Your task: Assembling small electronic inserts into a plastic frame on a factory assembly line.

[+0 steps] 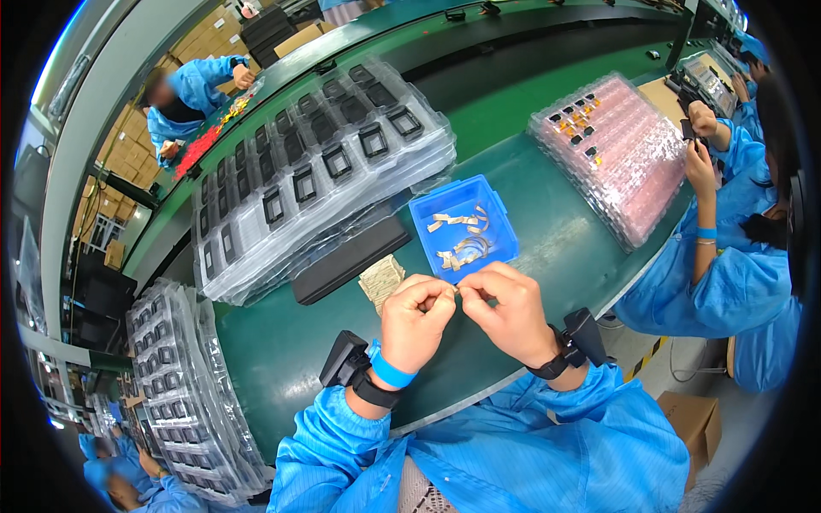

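My left hand (416,318) and my right hand (506,312) meet fingertip to fingertip over the green bench, both pinched closed. Whatever sits between the fingertips is too small to make out. Just beyond them stands a blue plastic bin (508,229), its near edge close to my fingers. Inside it lie several curled beige strips (466,248). A beige sheet with thin lines across it (382,279) rests on the bench beside my left hand. Behind that sheet lies a long black block (351,259).
Stacked clear trays of black frames (316,171) stand at the far left, with more trays (175,385) near left. Pink-lined trays of small parts (611,158) are at right. A co-worker (727,239) sits at right, another person (192,98) across the green line (505,111).
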Demonstrator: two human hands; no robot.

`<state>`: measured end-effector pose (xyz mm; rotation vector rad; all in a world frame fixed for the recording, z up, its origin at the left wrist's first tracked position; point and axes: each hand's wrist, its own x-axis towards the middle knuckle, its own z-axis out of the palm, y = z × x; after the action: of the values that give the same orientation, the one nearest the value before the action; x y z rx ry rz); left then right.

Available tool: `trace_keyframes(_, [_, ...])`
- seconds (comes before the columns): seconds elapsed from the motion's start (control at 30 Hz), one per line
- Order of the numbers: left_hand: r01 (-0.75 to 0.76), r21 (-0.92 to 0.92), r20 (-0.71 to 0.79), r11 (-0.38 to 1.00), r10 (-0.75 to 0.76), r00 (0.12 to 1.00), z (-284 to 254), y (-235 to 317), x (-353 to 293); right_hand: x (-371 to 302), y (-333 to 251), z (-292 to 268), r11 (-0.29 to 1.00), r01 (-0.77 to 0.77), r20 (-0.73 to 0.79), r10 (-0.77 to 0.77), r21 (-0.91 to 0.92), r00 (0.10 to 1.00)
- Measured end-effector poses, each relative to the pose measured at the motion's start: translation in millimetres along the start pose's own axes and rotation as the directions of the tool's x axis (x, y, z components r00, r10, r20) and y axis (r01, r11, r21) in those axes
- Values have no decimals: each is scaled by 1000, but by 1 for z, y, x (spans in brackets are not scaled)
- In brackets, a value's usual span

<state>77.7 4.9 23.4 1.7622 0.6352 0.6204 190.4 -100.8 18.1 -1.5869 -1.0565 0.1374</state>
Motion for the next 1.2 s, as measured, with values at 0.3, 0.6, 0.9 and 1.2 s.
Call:
trace_keyframes(0.3, [67, 94, -78, 993, -60, 995, 1, -19, 20, 11, 8, -31, 976, -212, -180, 218, 53, 959])
trace_keyframes(0.6, [-140, 355, -50, 924, 168, 984, 7, -36, 43, 12, 2, -40, 974, -210, -233, 223, 80, 947])
trace_keyframes(0.9, [-20, 199, -2, 980, 21, 1000, -8, -5, 26, 5, 3, -18, 931, 168, -174, -233, -324, 957])
trace_keyframes(1.2, [282, -300, -54, 911, -311, 949, -48, -20, -25, -20, -11, 31, 915, 368, 141, -348, -165, 927])
